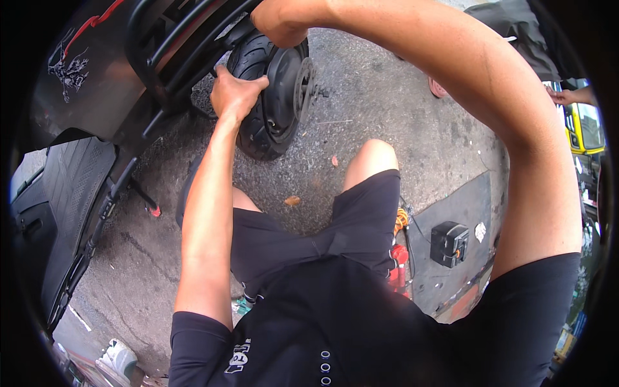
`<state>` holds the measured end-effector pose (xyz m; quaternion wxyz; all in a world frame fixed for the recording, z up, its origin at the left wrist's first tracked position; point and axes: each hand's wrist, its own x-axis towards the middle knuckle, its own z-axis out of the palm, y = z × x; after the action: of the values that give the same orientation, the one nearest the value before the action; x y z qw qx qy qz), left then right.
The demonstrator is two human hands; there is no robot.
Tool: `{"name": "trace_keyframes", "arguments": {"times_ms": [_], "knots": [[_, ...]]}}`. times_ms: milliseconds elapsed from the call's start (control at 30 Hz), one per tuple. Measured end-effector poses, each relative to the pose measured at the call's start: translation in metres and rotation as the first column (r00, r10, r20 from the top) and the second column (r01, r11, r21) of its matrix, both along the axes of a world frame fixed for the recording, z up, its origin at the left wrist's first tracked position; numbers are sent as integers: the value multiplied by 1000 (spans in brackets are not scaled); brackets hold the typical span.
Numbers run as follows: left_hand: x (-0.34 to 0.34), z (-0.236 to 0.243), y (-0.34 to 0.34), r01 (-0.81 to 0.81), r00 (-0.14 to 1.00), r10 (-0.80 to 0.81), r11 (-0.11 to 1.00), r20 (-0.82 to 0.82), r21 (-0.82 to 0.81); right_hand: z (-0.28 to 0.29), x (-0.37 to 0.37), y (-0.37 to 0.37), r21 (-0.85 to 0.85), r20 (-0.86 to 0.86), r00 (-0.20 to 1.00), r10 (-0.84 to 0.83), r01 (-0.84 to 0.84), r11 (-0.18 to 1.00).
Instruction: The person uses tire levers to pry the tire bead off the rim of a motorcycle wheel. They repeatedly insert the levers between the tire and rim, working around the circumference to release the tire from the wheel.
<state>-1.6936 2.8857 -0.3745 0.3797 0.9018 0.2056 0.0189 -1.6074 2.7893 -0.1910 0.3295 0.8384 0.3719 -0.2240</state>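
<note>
A scooter wheel (261, 138) with a black treaded tyre, a dark hub and a brake disc (303, 87) stands upright on the ground beside the scooter's rear. My left hand (235, 95) grips the tyre's near side, its thumb toward the hub and its fingers on the opposite side. Arched over from the right, my right arm brings my right hand (278, 24) to the top of the wheel. That hand looks bent, but its fingers are hidden from view. An axle end with a nut (322, 93) sticks out past the disc.
The dark scooter body with black tube bars (145, 64) and a ribbed footboard (71, 187) fills the left. To the right, a black box-shaped tool or battery (449, 244) sits on a grey mat (474, 200). Red-handled tools (398, 258) lie beside my leg. Another person's hand (570, 96) shows far right.
</note>
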Motion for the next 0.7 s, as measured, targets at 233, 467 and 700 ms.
{"name": "trace_keyframes", "arguments": {"times_ms": [233, 467, 700], "knots": [[-5, 4, 0, -17, 998, 15, 999, 59, 40, -24, -48, -62, 375, -10, 988, -155, 147, 915], [-3, 1, 0, 4, 1000, -6, 998, 28, 69, -36, -9, -63, 29, -180, 916, 358, -358, 933], [-5, 0, 11, -8, 998, 3, 996, 60, 84, -41, 20, -85, 216, -147, 856, 496, -462, 860]]}}
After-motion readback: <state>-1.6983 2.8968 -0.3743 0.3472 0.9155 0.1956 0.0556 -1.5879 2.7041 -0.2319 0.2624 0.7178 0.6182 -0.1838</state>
